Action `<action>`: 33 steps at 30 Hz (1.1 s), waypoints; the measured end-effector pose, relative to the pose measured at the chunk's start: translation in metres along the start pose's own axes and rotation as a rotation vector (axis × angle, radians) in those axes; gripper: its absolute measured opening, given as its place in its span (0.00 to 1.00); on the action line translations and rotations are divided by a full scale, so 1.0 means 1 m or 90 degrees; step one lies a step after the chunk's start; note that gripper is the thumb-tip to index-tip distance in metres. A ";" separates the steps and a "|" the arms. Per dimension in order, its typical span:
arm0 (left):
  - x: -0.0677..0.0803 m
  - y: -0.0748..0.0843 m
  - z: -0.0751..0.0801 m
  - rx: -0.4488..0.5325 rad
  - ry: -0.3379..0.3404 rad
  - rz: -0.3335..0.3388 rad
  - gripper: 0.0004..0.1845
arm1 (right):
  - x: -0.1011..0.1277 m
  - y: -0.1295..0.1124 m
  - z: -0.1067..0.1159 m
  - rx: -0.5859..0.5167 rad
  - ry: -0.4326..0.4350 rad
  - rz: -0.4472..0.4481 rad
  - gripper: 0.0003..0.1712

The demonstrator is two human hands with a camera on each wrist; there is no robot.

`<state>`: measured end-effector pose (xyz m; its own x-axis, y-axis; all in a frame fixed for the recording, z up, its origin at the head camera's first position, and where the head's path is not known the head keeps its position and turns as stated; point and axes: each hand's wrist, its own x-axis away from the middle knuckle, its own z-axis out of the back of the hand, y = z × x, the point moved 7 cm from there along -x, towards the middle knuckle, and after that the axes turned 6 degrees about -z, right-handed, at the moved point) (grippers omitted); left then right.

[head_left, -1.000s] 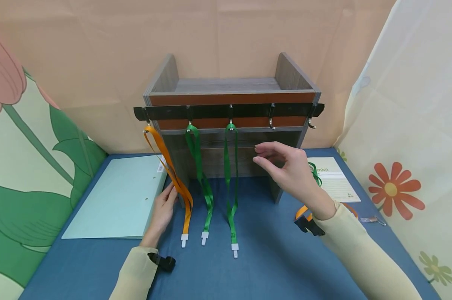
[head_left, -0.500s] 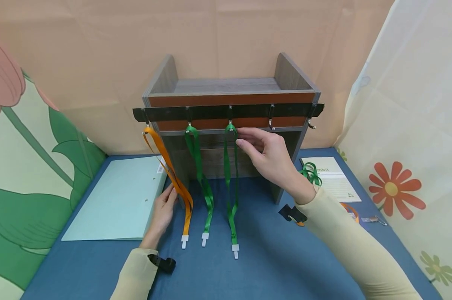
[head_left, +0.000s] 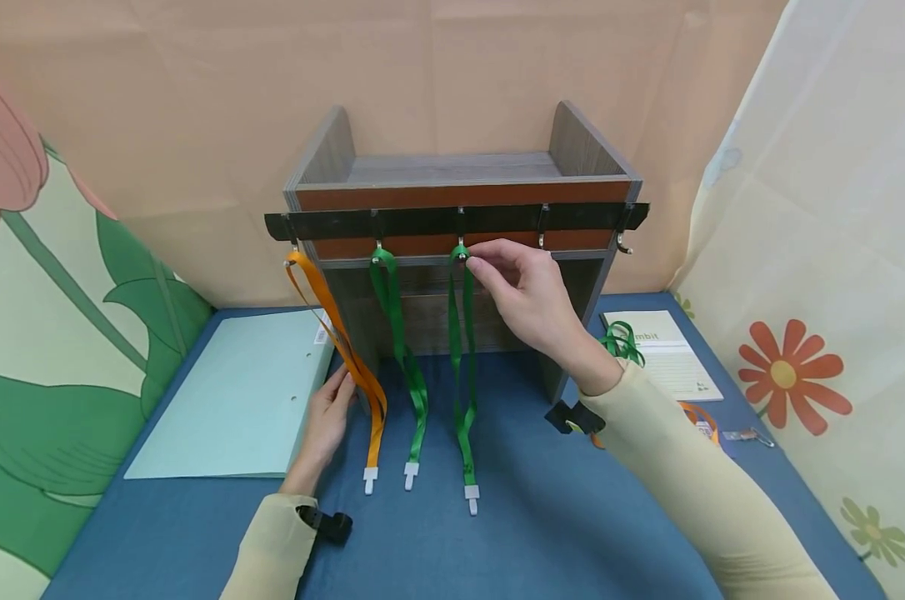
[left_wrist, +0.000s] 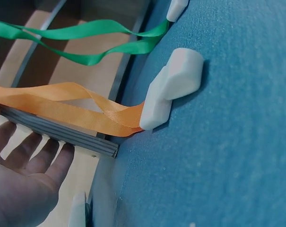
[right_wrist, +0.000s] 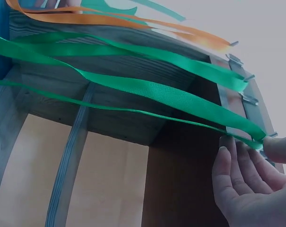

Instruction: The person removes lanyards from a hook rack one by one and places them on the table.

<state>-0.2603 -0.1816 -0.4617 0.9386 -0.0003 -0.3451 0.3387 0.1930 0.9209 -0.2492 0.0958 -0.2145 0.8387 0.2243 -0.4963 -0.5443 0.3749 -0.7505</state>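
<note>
My right hand (head_left: 529,292) pinches the top of a green lanyard (head_left: 464,367) where its loop hangs on the middle hook (head_left: 462,242). In the right wrist view, the thumb (right_wrist: 276,147) lies at the end of that loop, with the fingers below it. Low on the left, my left hand (head_left: 325,429) rests against the side panel (left_wrist: 62,132) of a grey wooden shelf, its fingers extended along the outer face. An orange lanyard (head_left: 362,379) hangs just beside it from the leftmost hook. Another green lanyard (head_left: 400,325) is on the second hook.
A black hook strip (head_left: 422,222) crosses the shelf front (head_left: 422,197); its two right hooks carry nothing. A pale blue folder (head_left: 227,400) lies left. At right are a notepad (head_left: 673,358), a coiled green lanyard (head_left: 621,343), an orange lanyard (head_left: 698,414) and a clip (head_left: 752,436).
My right hand has moved left to the middle hook and taken hold of the green lanyard's loop there. The left hand has stayed against the side panel.
</note>
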 end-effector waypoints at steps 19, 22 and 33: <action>0.000 -0.002 0.000 0.000 -0.012 0.010 0.24 | 0.015 -0.030 0.024 -0.047 0.045 0.084 0.06; 0.000 0.000 0.000 0.004 -0.017 0.008 0.24 | 0.016 -0.036 0.033 -0.064 0.048 0.091 0.06; -0.001 -0.001 0.000 -0.007 -0.018 0.018 0.25 | 0.021 -0.056 0.065 -0.117 0.069 0.099 0.07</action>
<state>-0.2616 -0.1816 -0.4628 0.9491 -0.0233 -0.3141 0.3120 0.2048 0.9278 -0.2001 0.1376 -0.1544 0.7429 0.1654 -0.6487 -0.6694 0.1710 -0.7230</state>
